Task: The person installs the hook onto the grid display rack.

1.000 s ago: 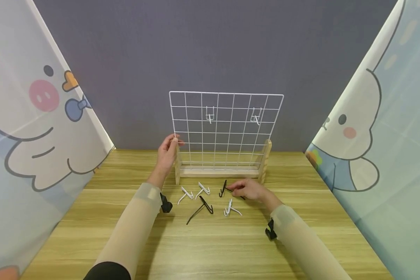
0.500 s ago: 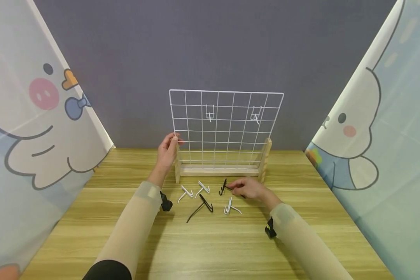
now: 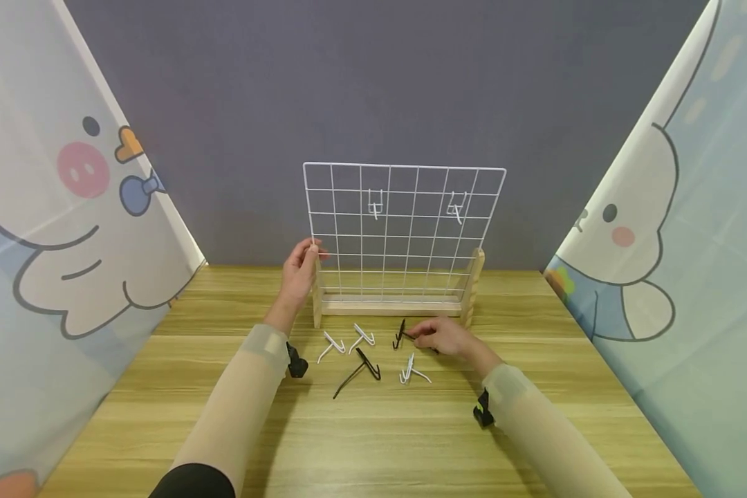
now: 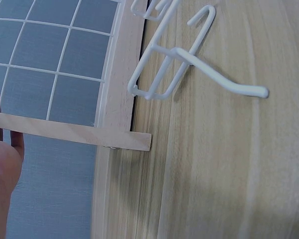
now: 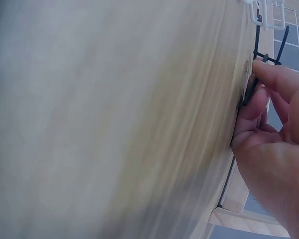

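Note:
A white wire grid point(image 3: 404, 166) stands upright in a wooden stand point(image 3: 391, 309). My left hand point(image 3: 297, 273) grips the stand's left post near its top, the fingers reaching behind it. Just in front of the stand, my right hand point(image 3: 445, 337) pinches the prong of a black wire hook point(image 3: 400, 335) between thumb and finger. That hook is low at the tabletop; the right wrist view shows its black wire point(image 5: 257, 37) beyond the fingertips, and the hand partly covers the prong. Two white hooks hang on the grid, one near the middle point(image 3: 375, 207) and one at the right point(image 3: 455, 209).
Loose on the wooden table point(image 3: 373, 443) lie a larger black hook point(image 3: 369, 364) and white hooks at left point(image 3: 334, 343), centre point(image 3: 364, 336) and front right point(image 3: 409, 371). A grey panel point(image 3: 404, 83) rises behind, with cartoon-printed cloths at both sides.
Both hands keep their places, the left on the post and the right on the black hook. The head view shifts only slightly.

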Available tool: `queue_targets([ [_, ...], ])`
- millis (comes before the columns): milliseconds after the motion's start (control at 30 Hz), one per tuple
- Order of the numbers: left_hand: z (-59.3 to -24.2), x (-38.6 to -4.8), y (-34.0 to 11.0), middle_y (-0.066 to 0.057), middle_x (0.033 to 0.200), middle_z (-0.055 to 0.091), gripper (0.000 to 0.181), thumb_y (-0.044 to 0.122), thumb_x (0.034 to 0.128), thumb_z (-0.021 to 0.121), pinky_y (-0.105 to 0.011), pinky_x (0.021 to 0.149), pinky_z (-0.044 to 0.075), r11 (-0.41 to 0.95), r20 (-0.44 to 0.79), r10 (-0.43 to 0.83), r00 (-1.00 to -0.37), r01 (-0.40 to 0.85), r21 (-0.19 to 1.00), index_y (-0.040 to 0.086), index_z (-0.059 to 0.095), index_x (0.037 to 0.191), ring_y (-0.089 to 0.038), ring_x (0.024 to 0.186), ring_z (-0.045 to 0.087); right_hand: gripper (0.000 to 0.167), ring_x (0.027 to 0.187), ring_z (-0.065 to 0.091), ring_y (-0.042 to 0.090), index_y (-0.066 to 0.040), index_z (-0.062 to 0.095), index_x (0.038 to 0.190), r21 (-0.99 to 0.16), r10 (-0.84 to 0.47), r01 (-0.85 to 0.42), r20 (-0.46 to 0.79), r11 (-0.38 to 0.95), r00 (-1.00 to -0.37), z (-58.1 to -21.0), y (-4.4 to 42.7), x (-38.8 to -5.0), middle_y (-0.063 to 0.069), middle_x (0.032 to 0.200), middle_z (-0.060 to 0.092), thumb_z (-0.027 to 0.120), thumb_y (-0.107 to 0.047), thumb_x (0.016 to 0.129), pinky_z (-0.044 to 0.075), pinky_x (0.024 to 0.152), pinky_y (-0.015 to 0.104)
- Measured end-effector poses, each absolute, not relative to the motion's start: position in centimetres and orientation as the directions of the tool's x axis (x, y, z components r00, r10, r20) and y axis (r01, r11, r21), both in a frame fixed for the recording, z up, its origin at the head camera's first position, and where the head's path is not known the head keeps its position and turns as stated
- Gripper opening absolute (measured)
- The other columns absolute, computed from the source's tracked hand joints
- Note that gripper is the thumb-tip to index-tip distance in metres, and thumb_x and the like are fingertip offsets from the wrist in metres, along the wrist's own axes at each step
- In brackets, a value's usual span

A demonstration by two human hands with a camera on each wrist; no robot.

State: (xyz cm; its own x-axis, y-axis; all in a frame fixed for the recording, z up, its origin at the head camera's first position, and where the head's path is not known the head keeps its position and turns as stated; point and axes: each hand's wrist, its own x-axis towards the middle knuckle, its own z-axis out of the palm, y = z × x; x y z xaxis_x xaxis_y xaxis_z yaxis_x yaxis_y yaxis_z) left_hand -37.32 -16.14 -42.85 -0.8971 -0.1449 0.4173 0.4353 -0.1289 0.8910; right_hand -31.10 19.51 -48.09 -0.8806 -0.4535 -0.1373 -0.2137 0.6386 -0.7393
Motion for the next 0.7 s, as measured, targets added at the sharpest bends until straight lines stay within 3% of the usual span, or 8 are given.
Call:
queue_targets([
  [100, -43.0, -37.5, -16.2, -0.014, 0.113, 0.077, 0.025, 0.015, 0.1158, 0.055, -0.038, 0.114, 0.047, -0.130, 0.411, -0.147, -0.900, 0.429, 0.894, -0.001, 0.065, 0.133, -0.032, 0.113, 0.072, 0.029, 0.107, 0.068, 0.018, -0.014, 0.079, 0.131, -0.748, -0.436, -0.193, -0.141, 0.635, -0.889, -48.1, 19.5, -31.1, 0.006, 0.121, 0.079, 0.075, -0.023, 0.103, 0.055, 0.092, 0.036],
  [267, -43.1, -37.6, -16.2, 0.005, 0.103, 0.078, 0.029, 0.016, 0.1160, 0.055, -0.037, 0.110, 0.046, -0.125, 0.406, -0.143, -0.902, 0.424, 0.897, -0.004, 0.063, 0.136, -0.029, 0.111, 0.072, 0.032, 0.091, 0.063, 0.015, -0.014, 0.078, 0.133, -0.774, -0.392, -0.151, -0.135, 0.616, -0.910, -48.0, 19.5, -31.0, 0.003, 0.107, 0.074, 0.076, -0.023, 0.103, 0.052, 0.080, 0.031],
  [333, -43.2, -37.5, -16.2, 0.007, 0.102, 0.078, 0.024, 0.016, 0.1159, 0.055, -0.036, 0.108, 0.047, -0.124, 0.403, -0.145, -0.903, 0.421, 0.898, 0.003, 0.067, 0.132, -0.031, 0.112, 0.072, 0.032, 0.082, 0.059, 0.014, -0.012, 0.077, 0.133, -0.799, -0.379, -0.130, -0.129, 0.587, -0.916, -47.8, 19.6, -30.8, 0.001, 0.100, 0.071, 0.077, -0.021, 0.103, 0.050, 0.073, 0.028],
  [467, -43.2, -37.5, -16.1, -0.005, 0.107, 0.079, 0.018, 0.016, 0.1160, 0.055, -0.032, 0.101, 0.047, -0.125, 0.408, -0.149, -0.901, 0.427, 0.896, 0.018, 0.071, 0.123, -0.030, 0.111, 0.072, 0.033, 0.071, 0.053, 0.013, -0.008, 0.075, 0.136, -0.851, -0.364, -0.094, -0.119, 0.516, -0.924, -47.5, 19.6, -30.7, 0.003, 0.092, 0.068, 0.075, -0.015, 0.103, 0.044, 0.062, 0.025],
  [567, -43.2, -37.5, -16.1, -0.009, 0.108, 0.079, 0.020, 0.016, 0.1160, 0.055, -0.032, 0.099, 0.048, -0.132, 0.414, -0.153, -0.897, 0.434, 0.891, 0.009, 0.070, 0.128, -0.024, 0.107, 0.073, 0.035, 0.073, 0.055, 0.014, -0.007, 0.074, 0.138, -0.870, -0.362, -0.093, -0.101, 0.484, -0.927, -47.1, 19.6, -30.6, 0.007, 0.094, 0.071, 0.073, -0.012, 0.104, 0.045, 0.063, 0.025],
  [700, -43.2, -37.6, -16.2, 0.003, 0.103, 0.078, 0.034, 0.016, 0.1163, 0.054, -0.035, 0.104, 0.049, -0.142, 0.415, -0.153, -0.897, 0.435, 0.889, -0.009, 0.061, 0.139, -0.017, 0.104, 0.072, 0.035, 0.083, 0.060, 0.019, -0.005, 0.072, 0.139, -0.894, -0.359, -0.095, -0.077, 0.437, -0.930, -46.7, 19.5, -30.4, 0.015, 0.102, 0.073, 0.072, -0.010, 0.104, 0.049, 0.070, 0.028],
])
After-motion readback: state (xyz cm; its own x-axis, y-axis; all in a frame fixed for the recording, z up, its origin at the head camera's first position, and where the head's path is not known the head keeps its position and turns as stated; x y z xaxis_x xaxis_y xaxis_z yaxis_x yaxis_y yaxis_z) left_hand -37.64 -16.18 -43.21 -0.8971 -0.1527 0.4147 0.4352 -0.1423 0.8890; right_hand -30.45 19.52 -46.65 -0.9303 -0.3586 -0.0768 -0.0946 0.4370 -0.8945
